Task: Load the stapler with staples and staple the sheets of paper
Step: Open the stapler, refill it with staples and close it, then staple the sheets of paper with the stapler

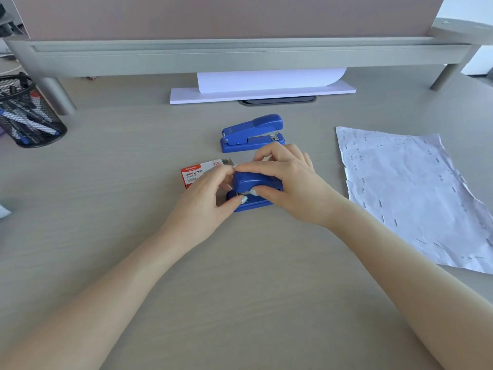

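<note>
A blue stapler (pixel 249 184) sits on the desk in the middle, gripped from both sides. My right hand (pixel 290 180) wraps over its top, thumb on the front. My left hand (pixel 210 194) pinches its left end, thumb by the metal mouth, where a bit of silver metal shows. A red and white staple box (pixel 198 173) lies open just left of it, partly behind my left hand. A second blue stapler (pixel 252 133) rests shut farther back. Crumpled white sheets of paper (pixel 410 193), dotted with several staples, lie at the right.
A black mesh pen holder (pixel 26 113) stands at the far left. A white paper stack (pixel 262 92) with a curled sheet lies under the grey monitor shelf (pixel 240 56) at the back. The shelf's legs stand at both sides.
</note>
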Available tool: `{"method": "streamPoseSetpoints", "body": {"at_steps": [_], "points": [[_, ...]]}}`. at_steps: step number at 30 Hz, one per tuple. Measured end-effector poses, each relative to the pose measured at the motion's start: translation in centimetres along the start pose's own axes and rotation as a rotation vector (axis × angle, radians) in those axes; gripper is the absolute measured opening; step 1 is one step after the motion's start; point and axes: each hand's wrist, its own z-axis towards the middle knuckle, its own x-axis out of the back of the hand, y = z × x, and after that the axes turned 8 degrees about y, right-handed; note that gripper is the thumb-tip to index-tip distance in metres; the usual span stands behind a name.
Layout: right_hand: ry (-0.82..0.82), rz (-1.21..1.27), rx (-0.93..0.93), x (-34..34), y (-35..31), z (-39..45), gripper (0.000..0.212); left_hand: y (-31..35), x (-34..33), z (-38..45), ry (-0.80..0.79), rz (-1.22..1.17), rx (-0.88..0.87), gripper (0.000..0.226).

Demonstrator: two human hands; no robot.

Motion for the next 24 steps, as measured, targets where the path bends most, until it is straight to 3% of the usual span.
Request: {"method": "streamPoseSetpoints", "body": {"at_steps": [5,9,10,12,14,16,20,24], "points": [[0.083,-0.149,-0.085,0.7,-0.1,-0.9,0.036,0.3,-0.3,-0.1,-0.006,-0.044,-0.049,0.030],[0.053,-0.026,-0.135,2.1,1.2,-2.4,0.035,0.7,-0.9,-0.2,-0.220,-0.080,-0.110,0.052],[0.028,0.001,-0.125,2.6,1.8,-2.9,0.036,0.7,-1.0,0.0,-0.259,-0.012,-0.167,0.052],[0.020,0.057,-0.134,3.8,3.3,-3.8,0.038,0.8,-1.3,1.0,-0.187,0.205,-0.398,0.048],[0.082,0.113,-0.234,5.6,5.0,-4.8,0.040,0.7,-1.5,2.7,-0.066,0.393,-0.593,0.050],[0.140,0.114,-0.372,7.5,6.9,-6.0,0.044,1.1,-1.6,4.5,-0.051,0.500,-0.676,0.062],[0.051,0.018,-0.538,10.0,10.0,-8.9,0.044,2.9,-2.8,6.7,-0.200,0.685,-0.952,0.095],[0.150,-0.090,-0.709,11.9,11.3,-10.1,0.043,4.2,-3.7,7.6,-0.296,0.725,-1.101,0.077]]}}
